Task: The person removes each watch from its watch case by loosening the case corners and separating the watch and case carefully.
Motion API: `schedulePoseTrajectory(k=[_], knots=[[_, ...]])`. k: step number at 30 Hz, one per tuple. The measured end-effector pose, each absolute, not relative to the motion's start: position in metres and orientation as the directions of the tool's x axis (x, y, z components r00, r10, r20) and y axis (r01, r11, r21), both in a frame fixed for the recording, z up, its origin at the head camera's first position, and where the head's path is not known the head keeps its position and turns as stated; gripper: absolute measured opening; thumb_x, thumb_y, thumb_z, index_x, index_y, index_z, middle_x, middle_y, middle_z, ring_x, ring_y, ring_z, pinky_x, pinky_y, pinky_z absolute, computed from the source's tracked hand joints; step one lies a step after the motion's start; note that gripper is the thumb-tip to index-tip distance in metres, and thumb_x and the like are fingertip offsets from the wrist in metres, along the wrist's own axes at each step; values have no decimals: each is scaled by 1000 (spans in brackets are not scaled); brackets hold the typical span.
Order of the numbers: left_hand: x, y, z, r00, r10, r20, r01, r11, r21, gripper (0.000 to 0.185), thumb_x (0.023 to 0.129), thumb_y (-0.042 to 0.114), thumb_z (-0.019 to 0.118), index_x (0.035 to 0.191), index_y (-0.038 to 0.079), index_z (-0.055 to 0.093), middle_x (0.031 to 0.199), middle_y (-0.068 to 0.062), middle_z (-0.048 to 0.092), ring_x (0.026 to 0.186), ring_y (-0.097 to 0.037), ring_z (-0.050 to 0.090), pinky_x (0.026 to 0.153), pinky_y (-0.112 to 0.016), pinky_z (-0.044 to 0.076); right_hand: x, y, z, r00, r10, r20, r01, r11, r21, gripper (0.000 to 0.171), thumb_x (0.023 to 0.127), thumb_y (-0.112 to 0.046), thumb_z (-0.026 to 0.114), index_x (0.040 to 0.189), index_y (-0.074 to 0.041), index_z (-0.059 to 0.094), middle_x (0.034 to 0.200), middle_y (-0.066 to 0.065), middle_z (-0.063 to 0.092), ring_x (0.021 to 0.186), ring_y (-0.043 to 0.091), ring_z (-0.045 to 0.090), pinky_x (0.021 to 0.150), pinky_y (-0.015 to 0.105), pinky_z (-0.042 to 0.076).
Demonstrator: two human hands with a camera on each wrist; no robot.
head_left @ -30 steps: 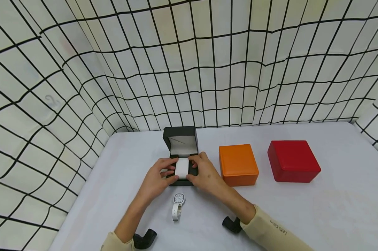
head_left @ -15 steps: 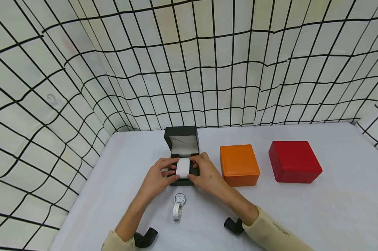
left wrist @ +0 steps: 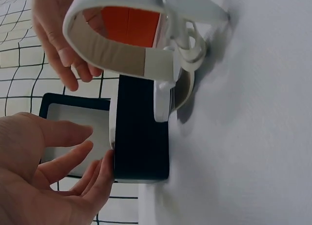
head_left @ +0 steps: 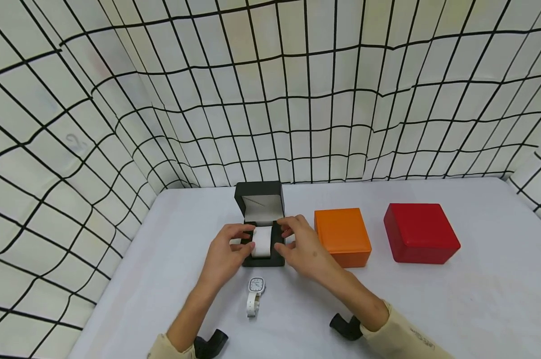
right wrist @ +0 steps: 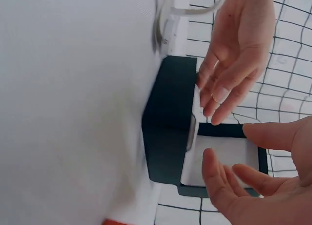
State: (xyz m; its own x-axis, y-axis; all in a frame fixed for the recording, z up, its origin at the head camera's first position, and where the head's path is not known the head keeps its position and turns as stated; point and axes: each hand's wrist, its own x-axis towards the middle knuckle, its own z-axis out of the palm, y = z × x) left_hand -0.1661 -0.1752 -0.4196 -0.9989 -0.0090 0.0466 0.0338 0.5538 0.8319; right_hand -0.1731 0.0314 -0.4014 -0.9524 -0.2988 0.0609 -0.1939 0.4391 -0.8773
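Both hands hover with fingers spread and relaxed, holding nothing: the left hand (head_left: 223,254) beside the left wall of the open black box (head_left: 262,234), the right hand (head_left: 303,247) at its right wall. A white cushion (head_left: 261,242) sits inside. The white watch (head_left: 255,294) lies toward the table's (head_left: 432,309) near edge; orange box (head_left: 342,237) and red box (head_left: 420,232) stand rightward
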Motion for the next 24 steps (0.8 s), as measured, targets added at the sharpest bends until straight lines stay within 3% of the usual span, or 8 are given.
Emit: schedulePoseTrajectory(k=[3,13,19,24], knots=[[-167,-169,-417,-996,-28,89,57,570,820,37,93,3,75,128,10,72,135,-11,61,119,-29,67,92,-33,62,-174,38,-396,-948,-300,103,-225,407,-885,52,94,-1,74,142,2,55,125,17,60,112,27,62,94,36,61],[-162,-144,-408,-981,5,196,170,520,837,30,94,3,74,122,13,75,128,-3,67,121,-23,64,95,-38,60,-177,65,-390,-947,-258,192,-284,389,-876,47,95,-6,74,140,-6,59,122,10,65,113,23,62,95,37,60],[-159,-129,-406,-977,44,207,203,462,863,26,95,4,72,119,13,75,127,0,67,119,-22,64,93,-31,61,-177,79,-392,-940,-209,268,-331,381,-863,43,95,-7,74,136,-9,61,118,8,67,110,27,65,94,41,60],[-156,-118,-405,-977,80,199,213,438,873,27,94,2,73,117,15,76,127,3,67,118,-15,64,92,-27,60,-178,90,-389,-933,-175,315,-360,390,-848,42,96,-8,73,136,-8,60,117,10,69,109,22,65,97,44,59]])
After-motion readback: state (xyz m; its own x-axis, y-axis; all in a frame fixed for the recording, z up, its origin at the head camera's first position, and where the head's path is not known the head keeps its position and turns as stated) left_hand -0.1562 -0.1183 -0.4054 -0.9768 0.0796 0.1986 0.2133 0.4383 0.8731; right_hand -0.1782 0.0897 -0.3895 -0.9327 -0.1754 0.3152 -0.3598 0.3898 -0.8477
